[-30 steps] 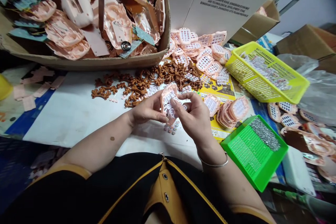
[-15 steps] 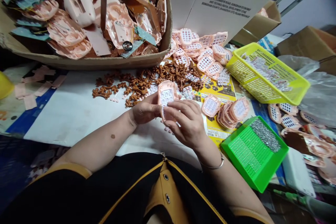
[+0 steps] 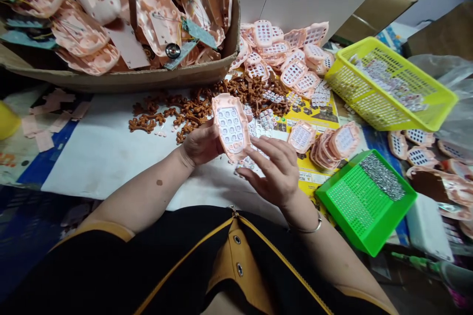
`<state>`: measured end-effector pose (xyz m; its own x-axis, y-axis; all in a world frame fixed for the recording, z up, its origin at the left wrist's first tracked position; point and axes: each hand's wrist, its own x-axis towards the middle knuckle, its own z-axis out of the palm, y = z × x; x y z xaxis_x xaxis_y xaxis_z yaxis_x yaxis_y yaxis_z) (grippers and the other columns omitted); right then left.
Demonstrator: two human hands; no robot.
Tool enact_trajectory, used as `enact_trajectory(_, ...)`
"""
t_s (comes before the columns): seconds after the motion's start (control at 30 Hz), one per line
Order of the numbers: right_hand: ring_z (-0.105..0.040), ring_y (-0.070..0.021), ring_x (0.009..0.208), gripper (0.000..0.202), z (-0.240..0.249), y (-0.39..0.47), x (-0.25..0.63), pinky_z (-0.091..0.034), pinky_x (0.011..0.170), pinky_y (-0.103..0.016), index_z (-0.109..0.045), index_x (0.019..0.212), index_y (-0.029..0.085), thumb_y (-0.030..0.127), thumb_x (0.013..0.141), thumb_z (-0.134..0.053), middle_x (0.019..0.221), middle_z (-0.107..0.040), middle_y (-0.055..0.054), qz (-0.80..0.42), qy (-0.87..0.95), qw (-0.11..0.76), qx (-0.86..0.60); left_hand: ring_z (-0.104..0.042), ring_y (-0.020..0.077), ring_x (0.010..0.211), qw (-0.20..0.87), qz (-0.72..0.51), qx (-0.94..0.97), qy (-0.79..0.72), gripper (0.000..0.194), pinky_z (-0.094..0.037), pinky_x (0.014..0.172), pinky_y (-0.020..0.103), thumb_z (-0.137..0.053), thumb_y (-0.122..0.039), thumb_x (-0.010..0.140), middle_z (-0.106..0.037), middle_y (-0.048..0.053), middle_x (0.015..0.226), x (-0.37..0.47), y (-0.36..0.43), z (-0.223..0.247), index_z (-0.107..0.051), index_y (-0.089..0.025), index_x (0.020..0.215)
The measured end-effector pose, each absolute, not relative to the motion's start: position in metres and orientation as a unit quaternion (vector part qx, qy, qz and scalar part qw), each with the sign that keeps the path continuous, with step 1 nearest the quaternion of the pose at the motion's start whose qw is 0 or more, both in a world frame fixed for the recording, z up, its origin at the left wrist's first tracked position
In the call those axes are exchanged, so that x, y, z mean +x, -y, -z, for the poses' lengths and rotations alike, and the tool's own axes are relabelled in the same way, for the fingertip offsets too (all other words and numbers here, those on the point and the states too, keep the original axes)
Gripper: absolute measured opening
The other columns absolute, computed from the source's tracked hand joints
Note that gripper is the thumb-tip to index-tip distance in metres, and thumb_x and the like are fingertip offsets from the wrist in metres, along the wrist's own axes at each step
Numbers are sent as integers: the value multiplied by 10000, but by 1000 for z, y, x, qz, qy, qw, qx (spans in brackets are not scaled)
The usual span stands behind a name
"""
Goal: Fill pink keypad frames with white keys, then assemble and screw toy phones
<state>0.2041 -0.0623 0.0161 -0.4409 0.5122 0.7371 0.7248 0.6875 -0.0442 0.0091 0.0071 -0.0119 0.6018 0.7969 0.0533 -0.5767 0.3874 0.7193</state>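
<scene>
My left hand grips a pink plastic keypad shell by its left side, tilted up over the table. A pale button pad with rows of square keys fills the shell's recess. My right hand has its fingers apart beside the shell's lower right edge; whether a fingertip touches it I cannot tell. Loose white button pads lie just behind the hands. Brown bone-shaped plastic pieces are heaped beyond my left hand. To the right is a stack of filled shells, with a single filled shell beside it.
A cardboard box of pink housings and circuit boards stands back left. More pink shells are piled behind. On the right are a yellow basket of button pads and a green basket holding small metal screws.
The shell has turned to show its whole button pad. My right hand has drawn back from it to the right, its fingers spreading. The camera view has shifted slightly.
</scene>
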Motion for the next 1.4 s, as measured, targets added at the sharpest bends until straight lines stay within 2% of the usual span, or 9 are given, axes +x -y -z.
enact_trajectory(0.2, -709, -191, 1113, 194, -14, 57, 185, -469, 1044, -359, -692, 1130, 222, 275, 956, -624, 1136, -787, -61, 161, 845, 347, -373, -476, 409, 1410, 813, -411, 380, -160, 887, -515, 1053, 486, -792, -664, 619, -605, 161, 1402, 9, -6, 10, -579, -182, 1332)
enact_trajectory(0.3, -705, -198, 1110, 203, -12, 57, 186, -474, 1033, -352, -680, 1131, 184, 220, 934, -650, 1131, -787, -84, 146, 841, 374, -363, -415, 426, 1449, 812, -412, 377, -171, 904, -484, 1090, 513, -770, -672, 621, -601, 169, 1395, 10, -5, 9, -569, -155, 1336)
enact_trajectory(0.43, -682, -188, 1172, 237, -7, 60, 186, -448, 1067, -357, -672, 1180, 229, 226, 946, -632, 1177, -776, -52, 176, 831, 373, -373, -371, 454, 1468, 791, -440, 385, -181, 953, -469, 1086, 556, -730, -725, 620, -608, 167, 1384, 12, -2, 5, -549, -171, 1375)
enact_trajectory(0.57, -650, -178, 1241, 252, -7, 63, 187, -450, 1079, -364, -668, 1208, 260, 244, 968, -593, 1238, -755, -29, 216, 835, 358, -358, -454, 460, 1407, 801, -419, 395, -164, 990, -516, 1022, 542, -769, -724, 604, -621, 170, 1378, 13, 1, 3, -543, -191, 1407)
enact_trajectory(0.73, -685, -188, 1192, 366, -13, 61, 222, -416, 1099, -417, -629, 1298, 270, 154, 956, -571, 1203, -769, -27, 233, 804, 353, -418, -610, 348, 1255, 836, -372, 378, -139, 853, -590, 912, 440, -816, -620, 660, -545, 129, 1479, 13, -2, 6, -559, -272, 1394)
enact_trajectory(0.93, -694, -285, 1132, 269, 4, 45, 295, -425, 1024, -480, -727, 1141, 213, 244, 982, -512, 1067, -798, -96, 248, 724, 213, -608, -684, 257, 1044, 837, -388, 345, -174, 716, -618, 841, 416, -841, -509, 677, -626, 138, 1339, 11, -9, 6, -625, -230, 1300)
enact_trajectory(1.13, -630, -311, 1170, 330, 24, 39, 317, -375, 981, -460, -749, 1043, 208, 233, 972, -429, 1007, -800, -106, 196, 749, 64, -630, -678, 251, 1036, 831, -394, 348, -184, 664, -607, 831, 401, -811, -481, 710, -637, 138, 1321, 8, -11, 7, -624, -226, 1294)
enact_trajectory(1.3, -618, -318, 1137, 359, -10, 20, 314, -368, 936, -420, -743, 1007, 177, 341, 1007, -423, 1130, -770, -131, 176, 765, 3, -620, -678, 246, 1023, 835, -399, 328, -188, 622, -609, 830, 397, -812, -474, 721, -648, 124, 1284, 8, -11, 8, -650, -237, 1273)
enact_trajectory(1.4, -628, -301, 1021, 381, -40, -27, 314, -373, 858, -403, -732, 1048, 180, 401, 1017, -423, 1072, -766, -148, 179, 747, -24, -640, -680, 237, 1007, 840, -398, 318, -184, 601, -619, 828, 391, -829, -455, 710, -658, 113, 1243, 8, -10, 8, -675, -241, 1250)
